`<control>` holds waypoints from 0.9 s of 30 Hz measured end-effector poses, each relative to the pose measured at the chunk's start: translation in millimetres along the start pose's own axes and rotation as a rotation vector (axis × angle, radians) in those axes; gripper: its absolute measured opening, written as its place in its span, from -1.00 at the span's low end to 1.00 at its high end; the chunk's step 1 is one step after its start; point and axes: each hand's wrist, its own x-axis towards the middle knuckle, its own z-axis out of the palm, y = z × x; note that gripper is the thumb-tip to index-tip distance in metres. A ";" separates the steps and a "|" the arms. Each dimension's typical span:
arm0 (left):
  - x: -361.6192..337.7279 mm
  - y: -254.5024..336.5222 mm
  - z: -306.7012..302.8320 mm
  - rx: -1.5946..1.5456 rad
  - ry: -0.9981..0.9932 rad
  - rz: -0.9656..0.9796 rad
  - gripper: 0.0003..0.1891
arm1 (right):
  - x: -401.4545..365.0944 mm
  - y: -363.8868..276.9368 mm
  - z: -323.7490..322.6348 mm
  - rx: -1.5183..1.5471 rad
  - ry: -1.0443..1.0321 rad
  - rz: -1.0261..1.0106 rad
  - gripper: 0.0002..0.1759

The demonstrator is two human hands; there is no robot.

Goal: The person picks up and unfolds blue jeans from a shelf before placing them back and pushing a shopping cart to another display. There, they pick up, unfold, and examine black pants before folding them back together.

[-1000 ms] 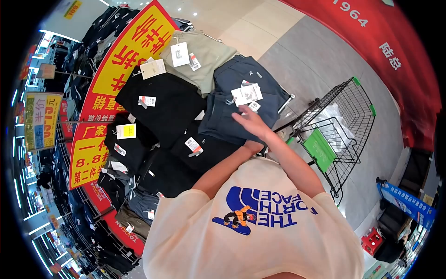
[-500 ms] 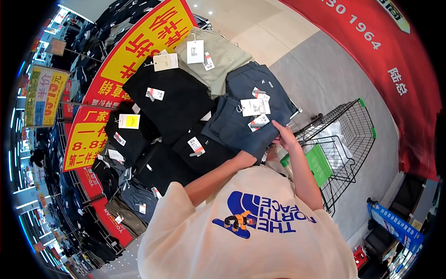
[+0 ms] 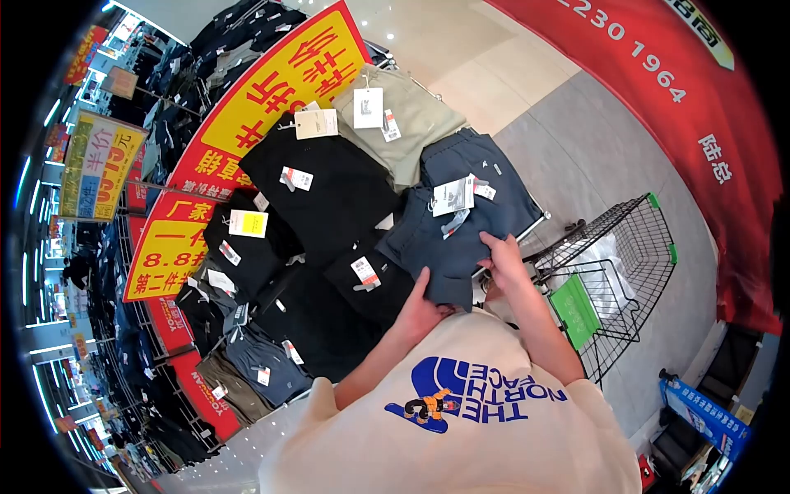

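Both hands grip a dark blue-grey folded garment (image 3: pixel 436 247) with white tags, near the front of a display of folded clothes. My left hand (image 3: pixel 424 311) holds its lower left edge, thumb on top and fingers under the cloth. My right hand (image 3: pixel 500 257) pinches its right edge. Behind it lies another blue-grey garment (image 3: pixel 504 177). Black garments (image 3: pixel 329 189) with tags are to the left, and a light grey-green one (image 3: pixel 403 115) is farther back.
A black wire cart (image 3: pixel 625 272) with a green panel (image 3: pixel 576 311) stands at the right. Red and yellow signs (image 3: pixel 271 90) edge the display's left side. A red banner (image 3: pixel 658 107) spans the upper right. Clothes racks (image 3: pixel 123 346) fill the far left.
My left hand, mostly hidden before, now shows at the garment's lower edge. The held garment has shifted and its near edge is lifted towards me. The view has turned slightly.
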 end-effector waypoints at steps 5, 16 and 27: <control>23.4 -2.2 -1.7 -0.056 0.182 0.294 -0.57 | -33.3 -34.6 39.5 0.013 0.029 -0.008 -0.60; -30.4 84.8 152.9 0.299 -0.045 1.029 -0.55 | -99.3 -144.8 74.4 0.182 -0.217 -0.339 -0.60; 121.7 43.2 13.8 0.819 0.361 0.990 -0.50 | 39.9 -1.2 -40.7 -0.026 0.139 -0.176 -0.66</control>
